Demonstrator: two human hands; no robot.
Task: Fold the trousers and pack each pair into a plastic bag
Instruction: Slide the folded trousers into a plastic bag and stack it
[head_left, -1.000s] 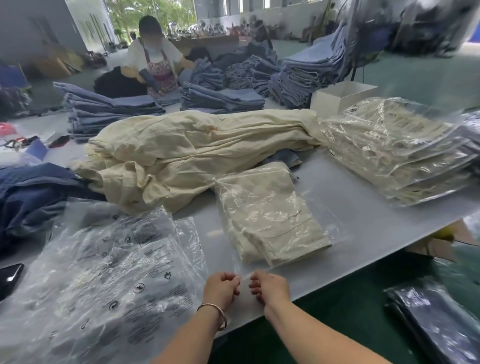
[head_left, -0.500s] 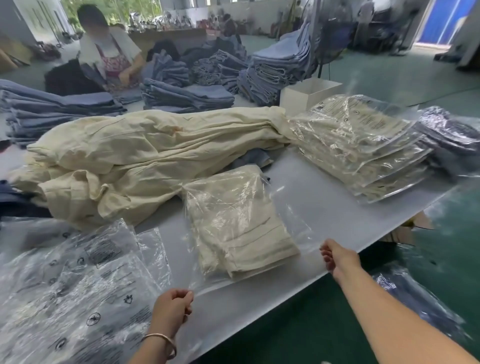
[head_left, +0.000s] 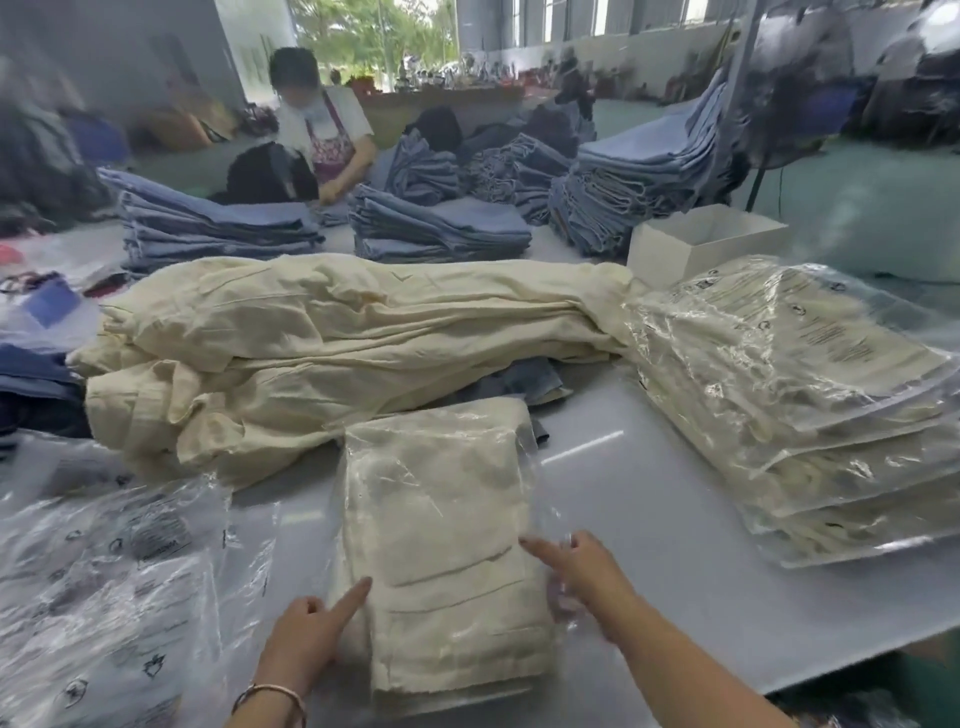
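You stood at the near edge of a grey table (head_left: 649, 519), looking down at a folded pair of cream trousers (head_left: 441, 545) inside a clear plastic bag (head_left: 535, 467). The bagged pair lay close to the near edge, roughly at its middle. Your left hand (head_left: 306, 634) rested at the pair's left side, its index finger stretched out straight against the bag and the other fingers loosely curled; it gripped nothing that could be seen. A thin bracelet (head_left: 270, 693) circled that wrist. Your right hand (head_left: 582, 577) lay at the pair's right side, index finger pointing across the cloth while the other fingers gathered the loose plastic there; whether they truly pinched it could not be told through the blur.

Just behind the bagged pair, a long heap of unfolded cream trousers (head_left: 337, 338) stretched across the table. Toward the right edge sat a stack of bagged cream trousers (head_left: 789, 395), well apart from your hands. At the near left corner lay a pile of empty printed bags (head_left: 114, 582). A white box (head_left: 701, 244) stood behind the stack. Along the far edge were stacks of folded blue garments (head_left: 436, 228), where another person (head_left: 322, 130) worked.
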